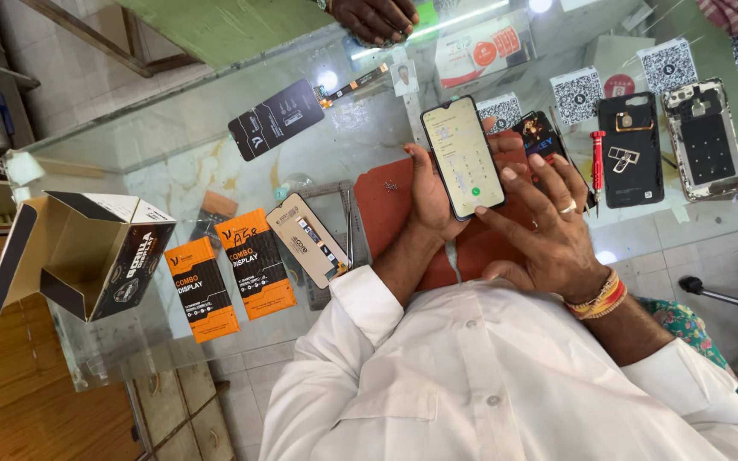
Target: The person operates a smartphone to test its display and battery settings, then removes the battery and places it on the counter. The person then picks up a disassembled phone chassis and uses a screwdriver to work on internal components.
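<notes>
Both hands (434, 195) (548, 226) on lit phone (463, 157), near glass counter (172, 154) edge.

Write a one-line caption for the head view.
Left hand holds a lit smartphone while right hand taps it above a glass counter.

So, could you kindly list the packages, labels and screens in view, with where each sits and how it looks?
Lit smartphone screen: pale rectangle, held in the left hand.
Two orange-and-black flat packets: side by side on the glass counter, left.
Open black-and-white cardboard box: far left edge.
Black rectangular card: upper centre.
White square code labels: upper right.
</notes>
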Available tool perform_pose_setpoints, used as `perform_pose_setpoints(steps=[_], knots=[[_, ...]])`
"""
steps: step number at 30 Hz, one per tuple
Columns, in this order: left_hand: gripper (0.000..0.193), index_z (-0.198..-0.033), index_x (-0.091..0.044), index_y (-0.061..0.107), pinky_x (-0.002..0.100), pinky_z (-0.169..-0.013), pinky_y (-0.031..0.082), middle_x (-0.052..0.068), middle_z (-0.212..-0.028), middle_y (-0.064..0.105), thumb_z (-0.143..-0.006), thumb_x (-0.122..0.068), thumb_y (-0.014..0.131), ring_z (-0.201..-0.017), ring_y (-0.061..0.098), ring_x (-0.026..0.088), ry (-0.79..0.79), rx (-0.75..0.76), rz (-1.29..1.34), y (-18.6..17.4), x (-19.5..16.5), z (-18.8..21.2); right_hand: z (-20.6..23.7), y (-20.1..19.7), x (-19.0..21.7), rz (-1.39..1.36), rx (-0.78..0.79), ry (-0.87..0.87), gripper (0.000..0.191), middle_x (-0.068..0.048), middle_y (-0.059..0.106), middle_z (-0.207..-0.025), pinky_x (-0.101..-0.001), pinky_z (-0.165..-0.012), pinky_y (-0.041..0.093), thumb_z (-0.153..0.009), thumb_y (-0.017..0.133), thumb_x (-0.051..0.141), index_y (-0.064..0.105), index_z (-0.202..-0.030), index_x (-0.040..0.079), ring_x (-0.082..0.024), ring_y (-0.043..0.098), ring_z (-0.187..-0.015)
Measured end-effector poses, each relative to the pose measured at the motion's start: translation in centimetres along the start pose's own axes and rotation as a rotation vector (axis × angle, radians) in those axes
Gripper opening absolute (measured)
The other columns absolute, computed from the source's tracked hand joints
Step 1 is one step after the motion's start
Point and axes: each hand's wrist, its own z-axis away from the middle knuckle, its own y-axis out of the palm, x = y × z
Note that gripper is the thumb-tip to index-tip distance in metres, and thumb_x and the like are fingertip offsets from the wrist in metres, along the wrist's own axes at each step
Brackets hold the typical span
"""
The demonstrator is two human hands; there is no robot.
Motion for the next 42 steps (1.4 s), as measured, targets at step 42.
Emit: perform_pose_setpoints(steps=[42], knots=[[0.126, -0.158, 0.003, 0.034, 0.044, -0.087, 0.06, 0.026, -0.137, 0.06, -0.083, -0.099, 0.032, -0.11, 0.069, 0.032, -0.065, 0.028, -0.063, 0.9, -0.8, 0.4, -0.1, -0.8, 0.3, 0.052, -0.104, 0.035, 0.067, -0.018, 0.056, -0.147, -0.062, -0.123, 0.024, -0.094, 0.057, 0.071, 0.081, -0.109, 0.01, -0.041, 0.037, -0.147]])
